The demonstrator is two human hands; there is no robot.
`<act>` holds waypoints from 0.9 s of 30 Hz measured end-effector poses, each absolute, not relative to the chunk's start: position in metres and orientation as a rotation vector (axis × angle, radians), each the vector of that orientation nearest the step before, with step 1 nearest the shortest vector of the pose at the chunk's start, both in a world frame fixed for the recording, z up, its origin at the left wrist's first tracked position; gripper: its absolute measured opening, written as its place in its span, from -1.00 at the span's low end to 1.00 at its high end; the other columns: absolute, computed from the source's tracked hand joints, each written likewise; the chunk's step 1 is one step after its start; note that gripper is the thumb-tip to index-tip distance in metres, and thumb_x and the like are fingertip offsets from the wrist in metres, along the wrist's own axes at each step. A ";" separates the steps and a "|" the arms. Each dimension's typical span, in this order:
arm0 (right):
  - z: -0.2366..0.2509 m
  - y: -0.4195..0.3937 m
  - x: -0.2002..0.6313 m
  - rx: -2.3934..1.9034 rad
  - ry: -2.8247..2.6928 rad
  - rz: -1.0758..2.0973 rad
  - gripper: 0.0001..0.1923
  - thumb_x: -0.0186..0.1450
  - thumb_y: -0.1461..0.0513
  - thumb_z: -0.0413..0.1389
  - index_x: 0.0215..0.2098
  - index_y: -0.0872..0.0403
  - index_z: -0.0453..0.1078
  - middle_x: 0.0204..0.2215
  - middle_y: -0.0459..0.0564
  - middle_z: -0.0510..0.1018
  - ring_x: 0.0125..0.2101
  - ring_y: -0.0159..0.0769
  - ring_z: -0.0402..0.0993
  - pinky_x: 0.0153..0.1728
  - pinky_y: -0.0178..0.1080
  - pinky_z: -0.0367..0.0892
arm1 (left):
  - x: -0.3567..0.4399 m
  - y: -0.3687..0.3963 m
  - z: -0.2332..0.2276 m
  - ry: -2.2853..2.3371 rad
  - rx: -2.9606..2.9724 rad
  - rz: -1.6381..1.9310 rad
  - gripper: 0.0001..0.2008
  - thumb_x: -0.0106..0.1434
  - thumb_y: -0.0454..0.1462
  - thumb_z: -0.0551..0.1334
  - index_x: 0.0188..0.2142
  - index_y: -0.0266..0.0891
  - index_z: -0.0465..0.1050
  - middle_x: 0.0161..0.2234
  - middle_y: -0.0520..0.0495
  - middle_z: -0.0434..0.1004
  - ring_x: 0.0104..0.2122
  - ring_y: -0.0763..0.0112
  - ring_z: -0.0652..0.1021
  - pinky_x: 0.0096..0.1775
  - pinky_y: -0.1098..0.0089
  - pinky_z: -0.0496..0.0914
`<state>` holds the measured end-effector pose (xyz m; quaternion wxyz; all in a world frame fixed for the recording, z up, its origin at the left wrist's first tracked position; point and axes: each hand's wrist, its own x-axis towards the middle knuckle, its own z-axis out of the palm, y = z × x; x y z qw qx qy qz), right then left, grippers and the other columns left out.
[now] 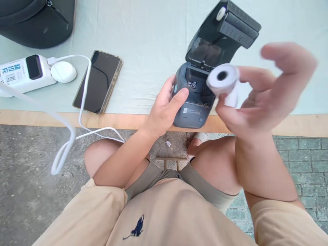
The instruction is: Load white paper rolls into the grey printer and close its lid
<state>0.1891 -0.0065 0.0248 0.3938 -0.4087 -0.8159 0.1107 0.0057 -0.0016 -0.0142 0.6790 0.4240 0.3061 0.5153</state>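
Note:
A dark grey label printer (191,114) stands at the table's near edge with its lid (225,29) swung open and back. My left hand (164,107) grips the printer's left side, thumb on its front top. My right hand (266,92), blurred, holds a small white paper roll (223,80) between thumb and fingers, just right of and above the open paper bay. The roll's dark core faces me.
A black phone (98,82) lies face up left of the printer. Farther left sit a white power bank (24,73) and a white charger plug (63,71) with a white cable (64,150) hanging off the wooden table edge (38,118). A dark bag (36,20) is at the back left.

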 end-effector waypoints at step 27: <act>0.018 0.001 0.179 -1.104 -2.180 -0.197 -0.93 0.17 0.28 0.07 -0.35 0.02 0.37 -0.30 -0.25 0.53 -0.19 -0.42 0.47 -0.15 -0.25 0.30 | 0.002 -0.002 -0.019 0.654 0.982 1.103 -0.65 0.26 -0.13 0.09 0.02 -0.15 0.21 0.06 0.00 0.35 0.17 0.24 0.32 0.20 0.24 0.26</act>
